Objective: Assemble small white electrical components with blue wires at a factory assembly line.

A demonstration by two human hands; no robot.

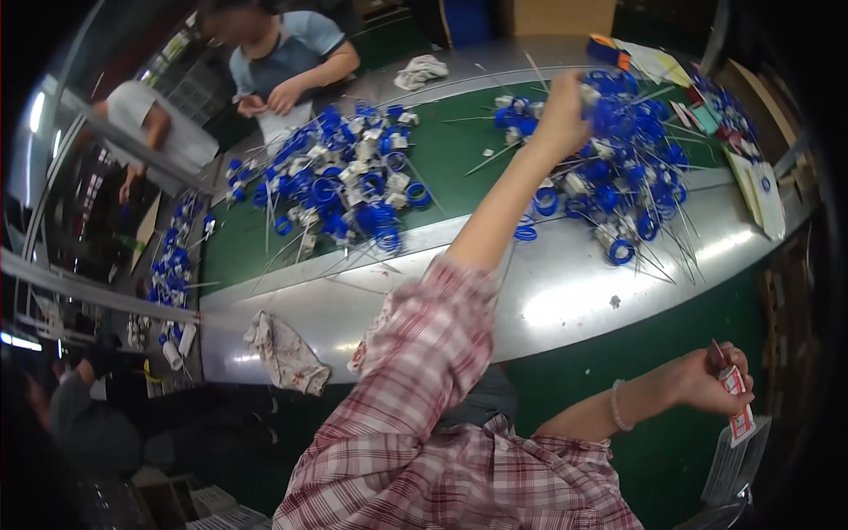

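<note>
My left hand [562, 115] reaches across the table to the far right. Its fingers curl at the edge of a pile of blue coils [632, 163] with white blocks and thin pale tails. Blur and the coils hide what they close on. A smeared blue coil [608, 117] lies right against the fingers. Low at the right, past the table's near edge, my right hand [717, 382] is closed around a red-and-white printed card [737, 408]. A dark reddish edge sticks up above those fingers.
Another heap of blue coils [344, 177] covers the green mat's left part. Cloths [287, 353] lie by the near metal edge. Across the table a person [287, 66] works; another person [141, 124] is at the left. A clear plastic bin [735, 468] stands below my right hand.
</note>
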